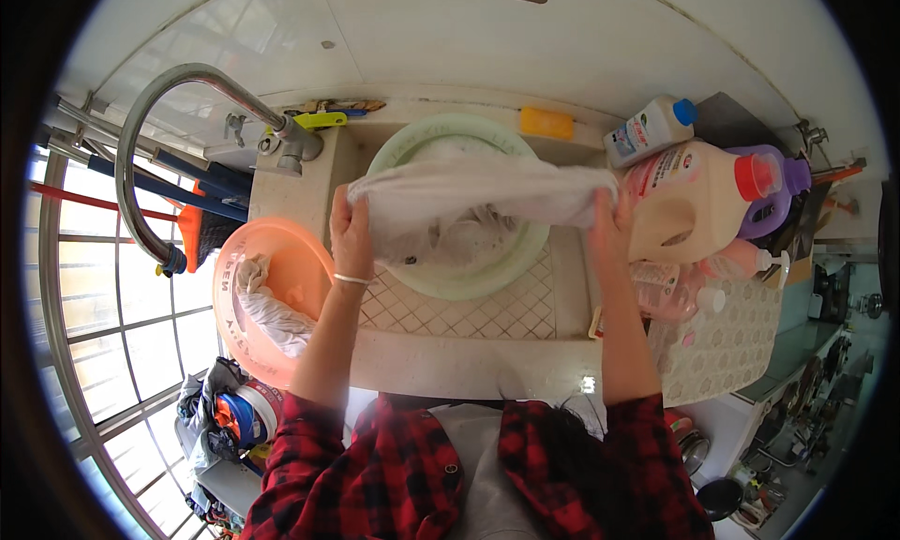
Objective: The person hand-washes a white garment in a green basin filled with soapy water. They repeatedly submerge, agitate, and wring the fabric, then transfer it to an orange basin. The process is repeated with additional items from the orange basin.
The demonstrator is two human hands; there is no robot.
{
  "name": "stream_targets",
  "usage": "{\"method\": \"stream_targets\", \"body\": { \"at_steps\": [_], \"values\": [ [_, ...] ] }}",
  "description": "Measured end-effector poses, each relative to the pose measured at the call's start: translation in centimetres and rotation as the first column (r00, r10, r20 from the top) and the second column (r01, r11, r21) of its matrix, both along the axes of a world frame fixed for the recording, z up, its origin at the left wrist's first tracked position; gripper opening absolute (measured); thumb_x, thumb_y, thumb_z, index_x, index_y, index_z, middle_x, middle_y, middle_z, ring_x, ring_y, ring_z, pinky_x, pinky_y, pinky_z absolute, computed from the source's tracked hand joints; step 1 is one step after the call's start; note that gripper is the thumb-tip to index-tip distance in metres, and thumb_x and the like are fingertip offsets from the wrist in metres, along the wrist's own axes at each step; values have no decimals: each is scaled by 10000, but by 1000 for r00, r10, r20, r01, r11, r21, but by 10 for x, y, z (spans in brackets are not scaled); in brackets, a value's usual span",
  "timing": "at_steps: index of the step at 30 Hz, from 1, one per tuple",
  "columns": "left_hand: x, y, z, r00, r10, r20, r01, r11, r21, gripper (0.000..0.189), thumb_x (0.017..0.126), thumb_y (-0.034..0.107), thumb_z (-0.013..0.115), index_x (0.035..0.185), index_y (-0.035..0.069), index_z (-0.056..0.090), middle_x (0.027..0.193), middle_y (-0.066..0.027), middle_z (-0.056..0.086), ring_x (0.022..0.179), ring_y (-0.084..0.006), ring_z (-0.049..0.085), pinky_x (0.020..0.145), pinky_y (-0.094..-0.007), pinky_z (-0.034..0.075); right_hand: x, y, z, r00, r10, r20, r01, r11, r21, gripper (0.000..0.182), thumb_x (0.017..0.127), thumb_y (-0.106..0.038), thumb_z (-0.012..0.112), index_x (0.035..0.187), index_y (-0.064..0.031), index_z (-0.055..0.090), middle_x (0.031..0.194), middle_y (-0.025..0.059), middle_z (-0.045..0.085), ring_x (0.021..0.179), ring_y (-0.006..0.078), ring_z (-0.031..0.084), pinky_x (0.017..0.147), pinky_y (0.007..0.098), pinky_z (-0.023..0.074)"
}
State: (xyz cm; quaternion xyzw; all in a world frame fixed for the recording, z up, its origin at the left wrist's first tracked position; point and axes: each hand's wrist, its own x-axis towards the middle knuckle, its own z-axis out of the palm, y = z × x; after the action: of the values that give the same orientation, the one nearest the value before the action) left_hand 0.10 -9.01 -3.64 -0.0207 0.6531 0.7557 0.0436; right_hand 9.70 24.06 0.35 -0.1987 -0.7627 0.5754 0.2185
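Note:
A white cloth or garment point(478, 185) is stretched sideways between my two hands. Its left end is in the grip of my left hand point(353, 234), which has a pale band at the wrist. My right hand point(610, 223), a little blurred, holds the other end. Beneath the cloth stands a pale green plastic basin point(450, 287) with suds and some dark fabric showing in it. The basin sits in a stone-like laundry sink point(457, 361) with a ridged diamond-pattern floor. The cloth hides part of the basin's contents.
An orange plastic basin point(232, 329) at the left holds a twisted whitish cloth point(271, 308). A curved metal faucet point(126, 160) rises above it. Detergent jugs point(685, 195) and bottles point(661, 287) crowd the right side. A yellow sponge-like block point(546, 123) lies on the back ledge.

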Motion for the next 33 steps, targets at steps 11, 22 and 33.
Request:
{"method": "stream_targets", "body": {
  "at_steps": [11, 22, 33],
  "values": [
    [-2, 53, -105, 974, -200, 103, 192, 506, -841, 695, 814, 191, 664, 1443, 119, 378, 1306, -281, 515, 1193, -432, 507, 967, -433, 448, -127, -75, -170, 824, 40, 566, -269, 905, 328, 526, 903, -409, 580, 1207, 18, 536, 1137, 240, 618, 1070, 422, 573, 895, 454, 450],
    [4, 51, -79, 855, -190, 483, -137, 815, 563, 435, 928, 151, 515, 1359, 92, 500, 1334, -97, 534, 1200, -257, 535, 1036, -402, 422, -100, -81, -106, 963, 132, 234, -115, 990, -83, 445, 902, -155, 611, 1324, -57, 512, 1185, 196, 615, 944, 300, 633, 797, 336, 499],
    [1, 62, -166, 882, -358, 306, 100, 776, 622, 371, 948, 242, 496, 1286, 89, 500, 1130, -137, 612, 1015, -296, 618, 905, -449, 501, -52, -168, -124, 894, 270, 357, -419, 785, 456, 303, 834, -358, 649, 739, -70, 652, 721, 149, 630, 697, 360, 609, 611, 452, 461]
  ]
}}
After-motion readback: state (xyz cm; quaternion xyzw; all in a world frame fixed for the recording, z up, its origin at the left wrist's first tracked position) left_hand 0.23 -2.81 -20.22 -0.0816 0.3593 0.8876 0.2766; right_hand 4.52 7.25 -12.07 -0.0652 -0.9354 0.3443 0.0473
